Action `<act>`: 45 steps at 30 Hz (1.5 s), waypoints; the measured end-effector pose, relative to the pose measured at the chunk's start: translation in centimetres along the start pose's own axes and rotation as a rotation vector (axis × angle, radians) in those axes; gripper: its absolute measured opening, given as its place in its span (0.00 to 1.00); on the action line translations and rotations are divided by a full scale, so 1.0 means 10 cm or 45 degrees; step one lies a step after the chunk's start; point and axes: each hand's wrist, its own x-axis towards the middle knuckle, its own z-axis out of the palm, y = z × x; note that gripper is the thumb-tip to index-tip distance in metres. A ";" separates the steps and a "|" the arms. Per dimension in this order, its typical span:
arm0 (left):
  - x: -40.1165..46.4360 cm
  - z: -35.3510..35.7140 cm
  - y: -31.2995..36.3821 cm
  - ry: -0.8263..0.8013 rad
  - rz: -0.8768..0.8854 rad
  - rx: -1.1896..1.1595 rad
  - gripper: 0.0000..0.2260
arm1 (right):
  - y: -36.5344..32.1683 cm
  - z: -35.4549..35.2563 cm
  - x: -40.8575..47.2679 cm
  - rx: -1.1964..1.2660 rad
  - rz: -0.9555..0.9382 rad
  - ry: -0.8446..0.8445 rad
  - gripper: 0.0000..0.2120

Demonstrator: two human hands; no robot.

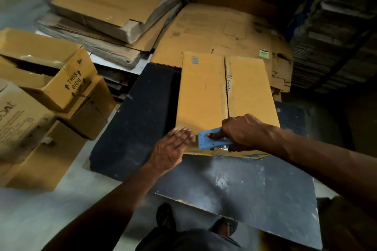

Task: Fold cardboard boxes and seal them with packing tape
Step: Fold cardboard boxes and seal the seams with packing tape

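Observation:
A brown cardboard box (204,91) stands on a dark worktable (142,112), its two top flaps closed and meeting at a seam down the middle. My right hand (242,130) grips a blue tape dispenser (212,138) at the near end of that seam, forefinger laid along its top. My left hand (171,149) presses flat with straight fingers against the box's near left corner, just left of the dispenser. Tape itself is hard to make out.
Stacks of flattened cardboard (110,6) lie at the back, with more flat sheets (224,30) behind the box. Assembled boxes (51,71) pile up on the left. Dark shelving (336,26) stands at the right. My feet show below the table's near edge.

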 end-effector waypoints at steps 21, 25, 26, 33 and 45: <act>0.07 -0.10 0.16 -0.057 -0.082 0.007 0.23 | 0.59 0.51 -0.50 0.068 0.128 -0.092 0.32; 0.20 -0.21 0.49 -0.382 -0.341 0.084 0.34 | 0.60 0.55 -0.53 0.098 0.133 -0.048 0.31; 0.26 -0.23 0.65 -0.494 -0.429 0.135 0.39 | 0.61 0.56 -0.53 0.106 0.130 -0.034 0.31; 0.83 0.05 1.75 -0.895 -0.516 0.027 0.48 | 0.66 0.54 -0.57 0.144 0.071 -0.013 0.31; 0.84 -0.16 1.38 -0.833 -0.495 0.169 0.44 | 0.83 0.52 -0.55 0.220 -0.096 0.009 0.27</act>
